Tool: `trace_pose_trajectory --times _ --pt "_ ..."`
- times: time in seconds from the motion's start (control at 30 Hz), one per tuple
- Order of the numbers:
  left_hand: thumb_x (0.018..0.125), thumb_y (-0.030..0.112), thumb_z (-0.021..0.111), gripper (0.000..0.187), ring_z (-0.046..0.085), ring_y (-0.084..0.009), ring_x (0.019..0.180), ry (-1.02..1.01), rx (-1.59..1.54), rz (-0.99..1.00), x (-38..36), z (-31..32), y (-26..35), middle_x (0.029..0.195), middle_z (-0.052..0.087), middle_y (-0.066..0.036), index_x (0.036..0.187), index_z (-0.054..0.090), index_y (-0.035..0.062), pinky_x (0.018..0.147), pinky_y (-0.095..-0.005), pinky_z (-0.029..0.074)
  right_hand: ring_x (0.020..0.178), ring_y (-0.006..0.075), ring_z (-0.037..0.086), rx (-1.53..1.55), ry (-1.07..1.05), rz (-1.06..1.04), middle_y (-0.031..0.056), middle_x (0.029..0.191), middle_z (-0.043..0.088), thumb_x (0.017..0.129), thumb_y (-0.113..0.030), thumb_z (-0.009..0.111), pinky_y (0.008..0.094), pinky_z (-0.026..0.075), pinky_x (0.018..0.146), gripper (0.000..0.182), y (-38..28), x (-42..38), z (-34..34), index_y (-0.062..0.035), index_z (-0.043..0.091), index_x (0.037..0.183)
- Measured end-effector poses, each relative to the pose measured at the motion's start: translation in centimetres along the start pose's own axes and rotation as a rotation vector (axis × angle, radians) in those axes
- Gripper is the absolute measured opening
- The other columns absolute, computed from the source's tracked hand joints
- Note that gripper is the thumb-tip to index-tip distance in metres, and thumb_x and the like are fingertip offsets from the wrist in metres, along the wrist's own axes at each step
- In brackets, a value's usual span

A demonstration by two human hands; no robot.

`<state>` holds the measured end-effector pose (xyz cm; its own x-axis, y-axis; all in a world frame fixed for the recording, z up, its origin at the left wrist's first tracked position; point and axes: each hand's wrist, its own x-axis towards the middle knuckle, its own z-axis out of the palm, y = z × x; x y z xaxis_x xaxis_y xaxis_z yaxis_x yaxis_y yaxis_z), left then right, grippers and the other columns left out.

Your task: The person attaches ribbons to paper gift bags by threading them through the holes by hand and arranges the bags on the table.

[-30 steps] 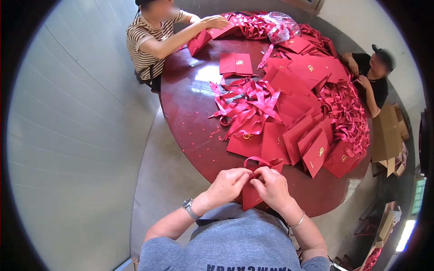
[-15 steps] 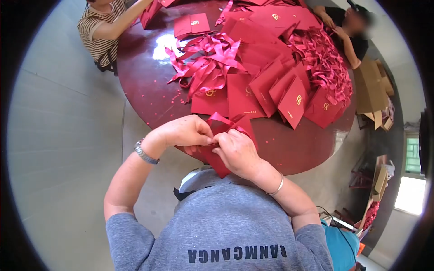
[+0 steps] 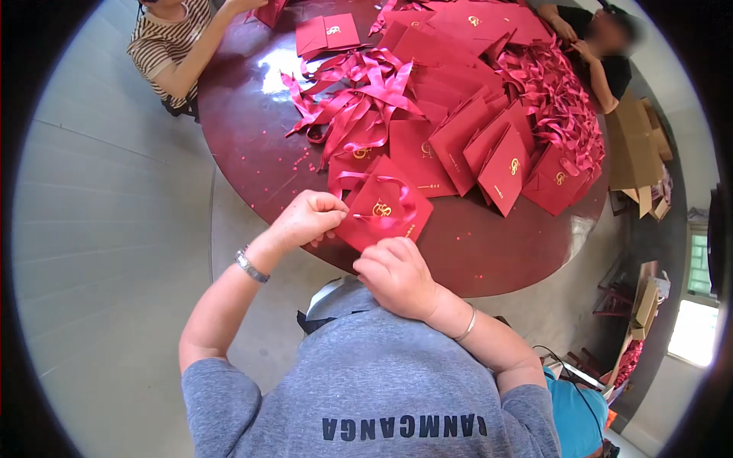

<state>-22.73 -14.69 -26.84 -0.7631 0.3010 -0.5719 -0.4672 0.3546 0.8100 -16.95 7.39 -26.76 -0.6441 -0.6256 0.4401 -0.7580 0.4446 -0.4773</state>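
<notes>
At a glossy desk on grey floor, the left hand pinches a red bag mid-frame; the right hand curls alongside, grip unclear.

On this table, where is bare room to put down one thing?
Near right: between the red bags, the right hand and the near rim of the table, with only a few specks. Left: between the rim and the loose ribbons, though specks lie there too. The middle is crowded with bags; a ribbon heap crowds the far right.
</notes>
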Motion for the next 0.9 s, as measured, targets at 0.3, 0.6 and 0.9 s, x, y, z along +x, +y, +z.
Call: trace_pose_trajectory --times 0.3,0.6,0.9 --pt "0.087 0.009 0.065 0.011 0.056 -0.0040 0.063 0.311 -0.099 0.337 0.7 2.4 -6.1 0.070 0.063 0.003 0.088 0.070 0.0003 0.056 -0.0204 0.045 0.118 0.0297 0.049 -0.021 -0.351 0.100 0.0112 0.126 0.052 0.072 -0.029 0.077 0.0431 0.038 0.098 0.055 4.4 -3.3 1.9 -0.0059 0.056 0.117" --pt "0.082 0.009 0.064 0.011 0.053 -0.0034 0.064 0.590 -0.116 0.160 -0.6 -3.1 -9.6 0.067 0.062 0.004 0.078 0.070 0.0006 0.057 -0.0220 0.043 0.119 0.0286 0.049 0.034 -0.403 0.100 0.0101 0.127 0.052 0.073 -0.026 0.077 0.0420 0.039 0.096 0.053 4.8 -3.6 1.8 -0.0070 0.056 0.117" --pt "0.077 0.014 0.062 0.016 0.060 -0.0139 0.058 0.808 0.275 0.098 -1.0 -6.0 -9.4 0.064 0.065 -0.008 0.077 0.070 0.0012 0.057 -0.0293 0.047 0.118 0.0280 0.049 0.020 -0.409 0.094 0.0096 0.126 0.052 0.072 -0.023 0.077 0.0414 0.040 0.095 0.051 4.8 -3.5 1.9 -0.0076 0.057 0.116"
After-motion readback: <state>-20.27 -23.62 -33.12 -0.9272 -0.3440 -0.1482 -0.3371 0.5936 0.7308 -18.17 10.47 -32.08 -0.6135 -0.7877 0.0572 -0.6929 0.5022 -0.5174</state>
